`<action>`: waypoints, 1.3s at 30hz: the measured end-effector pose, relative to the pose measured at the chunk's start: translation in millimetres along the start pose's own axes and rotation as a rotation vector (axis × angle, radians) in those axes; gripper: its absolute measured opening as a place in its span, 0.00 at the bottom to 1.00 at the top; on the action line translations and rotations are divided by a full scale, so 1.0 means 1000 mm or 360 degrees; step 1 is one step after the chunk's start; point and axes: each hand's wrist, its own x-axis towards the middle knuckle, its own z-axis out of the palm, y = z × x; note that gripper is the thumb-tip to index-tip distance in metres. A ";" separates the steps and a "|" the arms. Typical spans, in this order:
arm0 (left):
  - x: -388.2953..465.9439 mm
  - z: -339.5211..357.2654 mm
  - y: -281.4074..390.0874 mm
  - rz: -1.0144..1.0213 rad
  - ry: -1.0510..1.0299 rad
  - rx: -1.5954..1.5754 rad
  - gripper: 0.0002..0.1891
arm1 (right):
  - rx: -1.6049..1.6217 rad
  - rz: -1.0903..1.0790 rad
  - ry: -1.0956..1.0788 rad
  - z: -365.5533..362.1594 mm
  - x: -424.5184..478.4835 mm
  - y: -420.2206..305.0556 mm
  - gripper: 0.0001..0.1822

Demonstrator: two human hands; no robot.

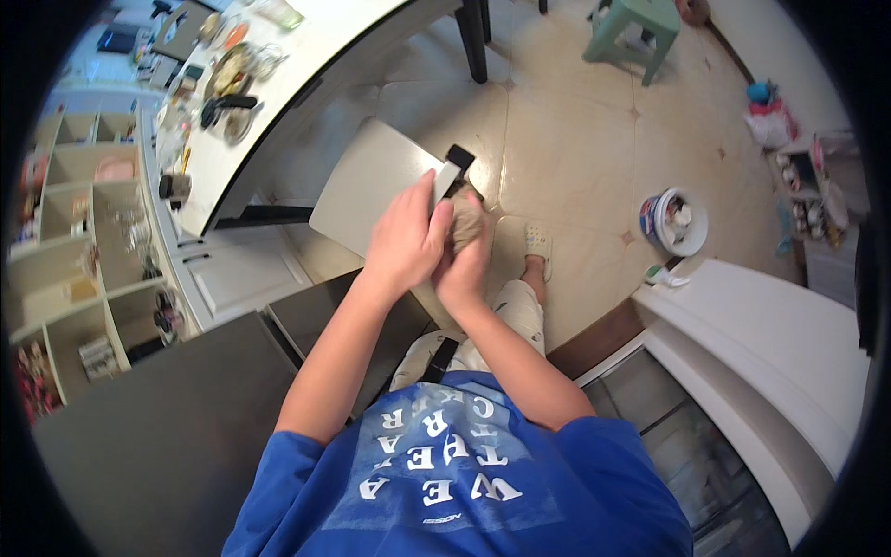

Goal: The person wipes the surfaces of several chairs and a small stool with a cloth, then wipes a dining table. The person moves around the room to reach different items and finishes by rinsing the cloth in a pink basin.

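Note:
My left hand (406,240) is near the middle of the view, with its index finger and thumb closed against a small white piece (445,181). A black part (459,159) shows just beyond that piece; whether the two are joined, I cannot tell. Against it, my right hand (465,271) is closed round a brownish, crumpled-looking item (467,223), perhaps cloth. The two hands touch or nearly touch. Behind and left of them is a light grey flat panel (372,181) with rounded corners. My fingers hide parts of the held things.
A white counter (306,52) with dishes and a pan curves at upper left, above open shelves (62,244). A dark grey surface (174,425) lies lower left. On the right are a white cabinet top (759,313), a bucket with contents (696,230) and a green stool (644,24).

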 end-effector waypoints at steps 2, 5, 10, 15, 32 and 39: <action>0.002 -0.005 0.012 -0.0074 -0.0098 0.0235 0.35 | 0.0607 0.0061 -0.0157 0.000 0.013 0.043 0.28; -0.009 -0.005 0.008 -0.0033 -0.0028 0.0445 0.40 | 0.0848 0.0321 -0.0273 -0.012 0.024 0.126 0.28; 0.001 0.001 0.010 -0.0035 -0.0141 0.0321 0.46 | 0.0322 0.0856 0.0584 -0.049 0.103 0.209 0.36; 0.008 0.005 0.005 0.0197 -0.0075 0.0540 0.49 | 0.0233 0.1099 0.0732 -0.051 0.124 0.201 0.32; 0.000 0.000 -0.001 0.0191 -0.0028 0.0467 0.51 | 0.0637 0.1022 0.0323 -0.012 0.014 0.167 0.32; 0.001 -0.003 0.005 0.0063 -0.0001 0.0300 0.44 | 0.0619 0.0650 0.0236 0.006 0.007 0.097 0.34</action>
